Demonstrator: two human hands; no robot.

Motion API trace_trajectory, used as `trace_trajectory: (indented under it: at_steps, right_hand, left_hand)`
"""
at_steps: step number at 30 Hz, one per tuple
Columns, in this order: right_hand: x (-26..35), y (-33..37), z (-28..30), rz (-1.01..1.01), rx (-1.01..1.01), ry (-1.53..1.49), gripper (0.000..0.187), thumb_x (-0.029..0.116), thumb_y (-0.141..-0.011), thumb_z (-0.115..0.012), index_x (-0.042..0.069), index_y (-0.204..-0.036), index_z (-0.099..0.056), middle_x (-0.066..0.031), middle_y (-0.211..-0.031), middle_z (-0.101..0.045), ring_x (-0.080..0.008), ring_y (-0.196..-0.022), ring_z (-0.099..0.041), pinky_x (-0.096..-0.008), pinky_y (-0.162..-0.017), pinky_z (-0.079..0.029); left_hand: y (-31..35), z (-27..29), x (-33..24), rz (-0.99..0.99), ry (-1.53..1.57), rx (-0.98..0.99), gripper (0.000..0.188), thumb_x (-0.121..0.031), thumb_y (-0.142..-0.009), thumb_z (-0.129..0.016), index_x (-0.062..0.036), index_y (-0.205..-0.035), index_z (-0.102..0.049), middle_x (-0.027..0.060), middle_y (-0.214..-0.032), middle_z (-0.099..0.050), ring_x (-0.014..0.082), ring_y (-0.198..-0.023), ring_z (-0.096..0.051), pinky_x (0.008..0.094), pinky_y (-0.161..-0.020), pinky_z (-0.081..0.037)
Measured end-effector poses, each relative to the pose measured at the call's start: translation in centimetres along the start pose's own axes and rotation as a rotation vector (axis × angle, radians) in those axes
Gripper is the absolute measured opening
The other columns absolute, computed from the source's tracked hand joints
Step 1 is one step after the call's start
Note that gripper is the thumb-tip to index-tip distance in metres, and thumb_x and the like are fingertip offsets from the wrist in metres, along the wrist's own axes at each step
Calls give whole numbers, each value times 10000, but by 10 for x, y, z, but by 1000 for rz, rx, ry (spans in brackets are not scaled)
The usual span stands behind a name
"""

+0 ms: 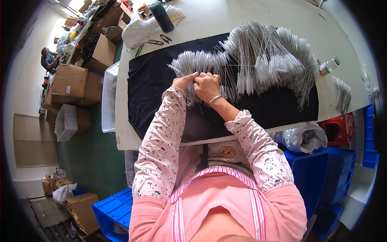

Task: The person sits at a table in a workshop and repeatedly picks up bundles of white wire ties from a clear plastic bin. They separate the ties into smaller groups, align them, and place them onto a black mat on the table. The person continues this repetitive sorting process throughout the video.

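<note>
My left hand (185,81) and my right hand (208,86) meet at the near side of a smaller pile of wire straw brushes (197,61) with white bristles and looped wire ends. The left fingers are pinched toward the right hand; the right fingers are curled in. Whatever sits between the fingertips is hidden. To the right spreads a larger heap of the same brushes (278,60), fanned in bundles. Both piles lie on a black cloth (151,92) over a white table (209,18).
A dark cylinder (161,17), snips (165,38) and a white cloth (135,33) lie at the far left. At the right are a jar (329,66) and another brush bundle (342,94). Blue crates (304,171) and cardboard boxes (69,83) surround the table. Another person (48,60) works far left.
</note>
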State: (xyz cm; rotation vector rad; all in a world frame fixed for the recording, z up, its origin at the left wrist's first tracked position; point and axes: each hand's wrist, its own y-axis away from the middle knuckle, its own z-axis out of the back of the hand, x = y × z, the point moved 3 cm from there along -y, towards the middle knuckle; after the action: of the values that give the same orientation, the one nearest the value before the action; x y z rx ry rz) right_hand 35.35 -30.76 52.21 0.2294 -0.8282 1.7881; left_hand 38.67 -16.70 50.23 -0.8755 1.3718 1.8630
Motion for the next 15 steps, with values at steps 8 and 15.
trace_trajectory:
  at_steps: [8,15]
  right_hand:
    - [-17,6,-8,-55,-74,-256,159,161,-760,-566,110,-781,-715,-52,-773,-618,-223,-828,-602,-384,-789,-395]
    - [-19,7,-16,-63,-83,-121,191,152,-763,-567,112,-913,-677,-71,-827,-625,-255,-813,-610,-406,-782,-414]
  left_hand:
    - [6,2,4,24,453,96,179,7,-727,-681,24,-891,-611,119,-783,-651,228,-628,-659,360,-579,-577]
    - [21,12,1,-92,539,-62,456,79,-665,-696,7,-1079,-516,113,-830,-632,241,-679,-655,363,-599,-570]
